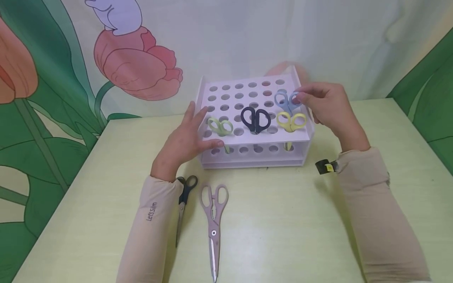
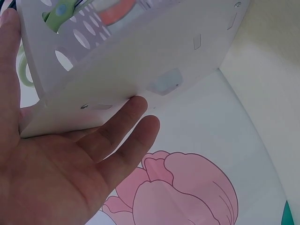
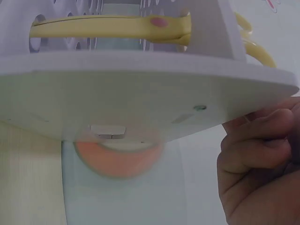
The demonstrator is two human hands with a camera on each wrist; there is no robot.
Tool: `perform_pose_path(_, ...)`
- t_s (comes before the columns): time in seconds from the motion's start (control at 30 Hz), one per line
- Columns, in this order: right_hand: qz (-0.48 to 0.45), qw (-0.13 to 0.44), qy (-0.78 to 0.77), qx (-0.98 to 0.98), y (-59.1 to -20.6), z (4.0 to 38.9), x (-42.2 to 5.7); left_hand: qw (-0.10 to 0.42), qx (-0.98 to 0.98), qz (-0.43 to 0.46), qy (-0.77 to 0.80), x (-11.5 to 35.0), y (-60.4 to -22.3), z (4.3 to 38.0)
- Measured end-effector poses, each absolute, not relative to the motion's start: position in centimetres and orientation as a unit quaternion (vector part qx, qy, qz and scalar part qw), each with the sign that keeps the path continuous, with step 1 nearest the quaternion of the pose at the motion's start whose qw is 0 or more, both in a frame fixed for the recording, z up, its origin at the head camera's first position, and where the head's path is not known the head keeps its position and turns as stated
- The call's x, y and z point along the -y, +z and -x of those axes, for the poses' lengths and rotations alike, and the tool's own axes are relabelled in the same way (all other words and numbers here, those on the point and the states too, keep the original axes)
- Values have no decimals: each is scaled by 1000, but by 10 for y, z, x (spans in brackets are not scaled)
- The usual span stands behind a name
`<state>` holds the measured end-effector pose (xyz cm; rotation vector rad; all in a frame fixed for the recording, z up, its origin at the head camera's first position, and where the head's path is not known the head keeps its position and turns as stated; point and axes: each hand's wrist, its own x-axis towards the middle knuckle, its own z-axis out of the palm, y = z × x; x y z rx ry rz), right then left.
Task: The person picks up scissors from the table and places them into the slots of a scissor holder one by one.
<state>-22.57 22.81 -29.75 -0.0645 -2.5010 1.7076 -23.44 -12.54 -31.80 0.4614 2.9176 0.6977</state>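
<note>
In the head view, a white rack [image 1: 262, 138] with rows of round holes stands at the back of the table. My right hand [image 1: 327, 106] pinches one handle loop of the light blue scissors [image 1: 289, 108], upright at the rack's right side. Just in front of them, yellow scissors [image 1: 291, 127] stand blade-down in a hole. Black-handled scissors [image 1: 255, 127] and light green scissors [image 1: 221, 129] stand in the front part too. My left hand [image 1: 184, 137] rests against the rack's left side, fingers extended along the side panel [image 2: 178, 56] and thumb at the front edge.
Pink kitchen scissors [image 1: 214, 226] lie on the table in front of the rack, handles toward it. To their left lie black-handled scissors [image 1: 182, 198], close to my left sleeve [image 1: 148, 228]. A printed flower curtain [image 1: 226, 39] hangs right behind the rack.
</note>
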Motion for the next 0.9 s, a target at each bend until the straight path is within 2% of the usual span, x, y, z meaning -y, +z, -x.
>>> perform_pose_path(0.3, 38, 22, 524, 851, -298, 228, -228, 51, -959, -153, 233, 125, -317, 234)
perform_pose_path(0.5, 37, 19, 510, 859, -300, 229, -228, 52, -959, -155, 230, 125, -317, 233)
perform_pose_path(0.67, 41, 42, 506, 860, -291, 223, -226, 56, -960, -151, 228, 125, -317, 234)
perform_pose_path(0.9, 14, 106, 552, 827, -265, 203, -214, 57, -961, -149, 227, 125, -317, 234)
